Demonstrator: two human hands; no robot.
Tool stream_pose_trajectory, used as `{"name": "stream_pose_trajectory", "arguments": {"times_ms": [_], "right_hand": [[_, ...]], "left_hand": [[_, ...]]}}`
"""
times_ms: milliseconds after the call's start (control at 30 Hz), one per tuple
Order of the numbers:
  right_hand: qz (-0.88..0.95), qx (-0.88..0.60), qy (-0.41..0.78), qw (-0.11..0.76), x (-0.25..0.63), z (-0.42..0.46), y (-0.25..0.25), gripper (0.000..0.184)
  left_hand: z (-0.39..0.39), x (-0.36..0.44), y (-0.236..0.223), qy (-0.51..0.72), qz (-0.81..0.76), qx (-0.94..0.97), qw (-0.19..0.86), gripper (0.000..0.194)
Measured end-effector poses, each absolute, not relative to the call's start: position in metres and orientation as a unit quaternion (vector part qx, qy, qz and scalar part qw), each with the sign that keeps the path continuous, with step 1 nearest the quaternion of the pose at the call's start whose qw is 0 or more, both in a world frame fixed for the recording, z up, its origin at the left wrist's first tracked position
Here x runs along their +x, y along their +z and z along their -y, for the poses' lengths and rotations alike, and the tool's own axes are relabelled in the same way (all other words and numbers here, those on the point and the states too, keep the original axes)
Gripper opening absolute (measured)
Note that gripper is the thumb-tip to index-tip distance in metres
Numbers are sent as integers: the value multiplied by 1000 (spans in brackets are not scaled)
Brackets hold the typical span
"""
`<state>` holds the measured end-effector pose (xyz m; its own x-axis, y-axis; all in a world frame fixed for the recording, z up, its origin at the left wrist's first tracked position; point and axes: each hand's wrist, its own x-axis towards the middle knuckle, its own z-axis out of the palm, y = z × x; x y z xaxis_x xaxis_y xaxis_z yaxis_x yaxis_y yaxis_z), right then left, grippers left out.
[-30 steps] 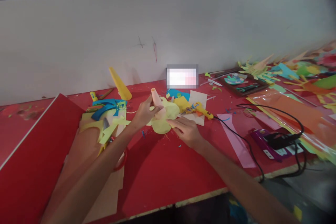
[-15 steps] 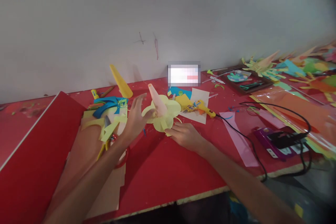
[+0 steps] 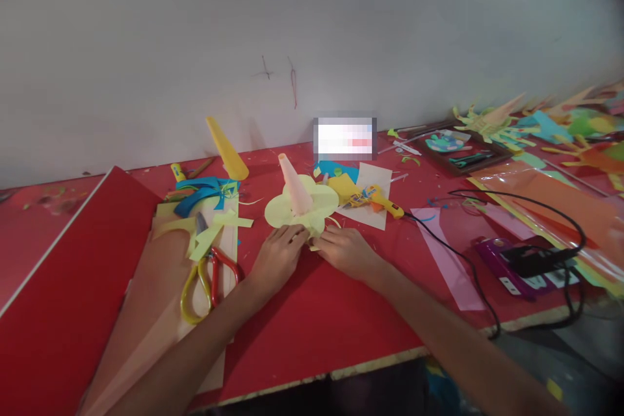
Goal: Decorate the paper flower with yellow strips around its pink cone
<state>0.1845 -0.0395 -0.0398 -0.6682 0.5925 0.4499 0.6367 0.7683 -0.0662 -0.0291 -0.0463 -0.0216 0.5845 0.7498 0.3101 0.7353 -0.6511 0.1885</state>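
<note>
A pale yellow paper flower (image 3: pixel 280 210) lies on the red table, with a pale pink paper cone (image 3: pixel 295 188) standing on its middle, tilted to the left. My left hand (image 3: pixel 283 253) is closed at the flower's near petal, fingertips pressed together there. Opposite it, my right hand (image 3: pixel 348 250) pinches the same near edge, where a small pale yellow paper end shows under the fingers. Both sets of fingertips nearly meet and partly hide that petal. Left of my left hand are scissors (image 3: pixel 197 299) with one yellow and one red handle.
A yellow cone (image 3: pixel 227 149) stands behind. A yellow glue gun (image 3: pixel 385 200) with a black cord lies right, near a purple box (image 3: pixel 511 266). Brown card (image 3: pixel 146 312) and blue paper strips (image 3: pixel 199 195) lie left. Farther right are a tray (image 3: pixel 487 166) and orange sheets (image 3: pixel 560 192).
My left hand has come down from beside the cone to the flower's near petal, and its fingers have closed there. The scissors are now uncovered. My right hand stays at the near edge.
</note>
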Motion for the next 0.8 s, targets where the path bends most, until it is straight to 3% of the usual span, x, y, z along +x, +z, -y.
{"name": "stream_pose_trajectory", "arguments": {"times_ms": [233,367,600,700,800], "right_hand": [[915,-344,-27,208,185,41,-39,15],[916,-343,44,202,189,41,-31,20],[846,-406,217,270,243,16,11,28],[798,-542,122,233,278,0,20,33],[734,-664,-7,143,299,-11,13,45]], "left_hand": [[47,-30,-24,176,-410,895,30,31],[51,-31,-11,162,-392,905,44,27],[56,-23,-3,124,-399,909,-4,49],[58,-17,-7,120,-402,907,-36,36],[61,-14,-8,126,-407,903,-56,36]]}}
